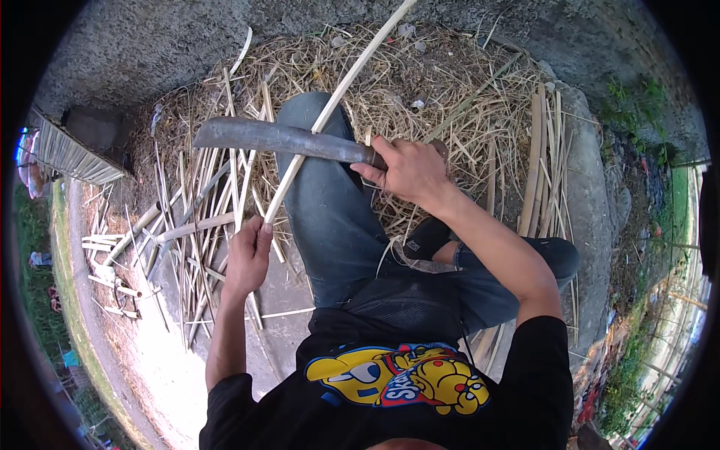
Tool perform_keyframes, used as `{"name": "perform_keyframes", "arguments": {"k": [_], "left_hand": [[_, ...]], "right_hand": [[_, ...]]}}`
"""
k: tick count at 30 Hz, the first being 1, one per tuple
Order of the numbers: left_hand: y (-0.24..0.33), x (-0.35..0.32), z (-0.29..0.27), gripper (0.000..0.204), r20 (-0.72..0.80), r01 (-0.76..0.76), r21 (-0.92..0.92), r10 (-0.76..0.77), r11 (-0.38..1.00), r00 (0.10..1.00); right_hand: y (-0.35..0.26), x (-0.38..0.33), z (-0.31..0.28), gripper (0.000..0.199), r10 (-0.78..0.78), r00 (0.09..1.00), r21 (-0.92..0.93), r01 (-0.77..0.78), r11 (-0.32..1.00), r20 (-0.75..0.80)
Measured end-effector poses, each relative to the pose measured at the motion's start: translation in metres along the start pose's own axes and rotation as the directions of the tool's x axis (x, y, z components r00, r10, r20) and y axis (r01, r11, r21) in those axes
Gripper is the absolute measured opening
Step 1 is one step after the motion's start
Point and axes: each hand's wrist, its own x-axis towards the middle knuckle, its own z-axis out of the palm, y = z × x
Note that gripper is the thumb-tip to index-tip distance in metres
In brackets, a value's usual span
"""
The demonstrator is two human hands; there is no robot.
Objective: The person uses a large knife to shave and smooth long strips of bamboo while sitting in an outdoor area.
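Observation:
My right hand (409, 171) grips the handle of a long dark machete (277, 139), whose blade points left across my raised knee in blue jeans (322, 202). The blade lies against a long pale bamboo strip (337, 94) that runs from the upper middle down to the left. My left hand (249, 255) is closed around the lower end of that strip, just left of my leg.
A heap of bamboo shavings (442, 82) covers the ground ahead. Cut bamboo slats (187, 225) lie scattered to the left and stacked slats (544, 157) to the right. A concrete kerb (592, 210) borders the right side; a woven panel (71, 157) stands far left.

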Motion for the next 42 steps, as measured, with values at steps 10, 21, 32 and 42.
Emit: {"name": "perform_keyframes", "arguments": {"k": [10, 21, 32, 42], "left_hand": [[-0.063, -0.07, -0.015, 0.036, 0.064, 0.2, -0.153, -0.192, 0.968, 0.979], [-0.059, -0.031, -0.012, 0.034, 0.023, 0.018, -0.045, -0.017, 0.999, 1.0], [-0.084, -0.035, 0.002, 0.065, 0.168, 0.255, -0.162, -0.228, 0.953, 0.959], [-0.044, -0.013, 0.003, 0.047, 0.005, 0.075, 0.013, -0.075, 0.997, 0.997]], "right_hand": [[0.196, 0.024, -0.039, 0.067, 0.823, 0.567, 0.344, -0.767, 0.542, -0.031], [0.052, 0.02, -0.026, 0.063, 0.444, 0.894, 0.416, -0.427, 0.803, 0.061], [0.116, 0.043, -0.029, 0.07, 0.111, 0.988, -0.086, -0.12, 0.989, -0.105], [0.09, 0.049, -0.046, 0.064, 0.344, 0.929, 0.107, -0.331, 0.938, -0.139]]}}
